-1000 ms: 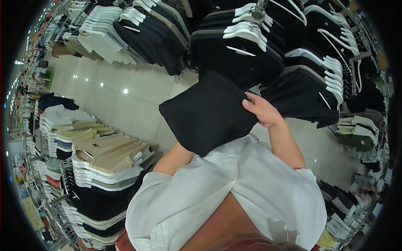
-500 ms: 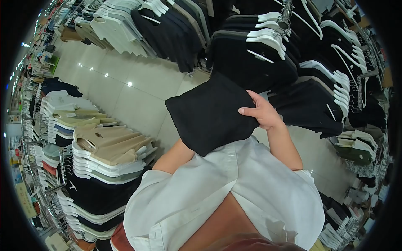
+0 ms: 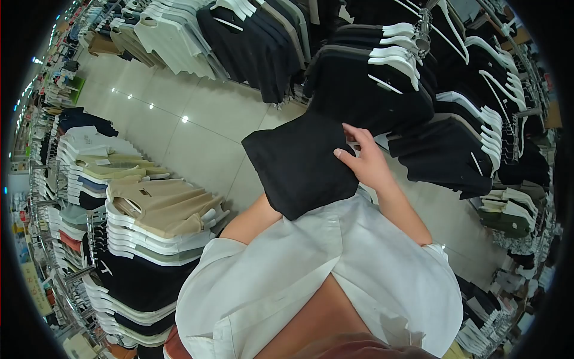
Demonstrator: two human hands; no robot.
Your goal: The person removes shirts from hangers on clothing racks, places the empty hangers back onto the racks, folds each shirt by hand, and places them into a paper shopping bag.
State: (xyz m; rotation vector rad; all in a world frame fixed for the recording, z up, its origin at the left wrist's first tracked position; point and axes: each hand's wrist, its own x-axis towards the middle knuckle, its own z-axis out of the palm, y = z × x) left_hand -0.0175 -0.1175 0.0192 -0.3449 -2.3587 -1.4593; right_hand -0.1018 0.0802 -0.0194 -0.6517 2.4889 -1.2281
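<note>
A folded black garment [image 3: 302, 167] lies in front of my chest, roughly square, with one corner toward the hanging black clothes. My right hand [image 3: 363, 157] is at its right edge, thumb over the top face and fingers along the upper right side. Beneath the garment my left forearm reaches in from the left; the left hand itself is hidden under the cloth.
Black shirts on white hangers [image 3: 371, 90] hang on a rack just beyond the garment. Dark and pale shirts [image 3: 173, 45] hang at the upper left. A beige shirt [image 3: 161, 206] tops a row of hangers at the left. Tiled floor [image 3: 197, 143] runs between.
The view has shifted, so the racks sit farther right. My right hand has slid inward along the garment's edge, its thumb farther over the cloth, and the garment looks slightly narrower.
</note>
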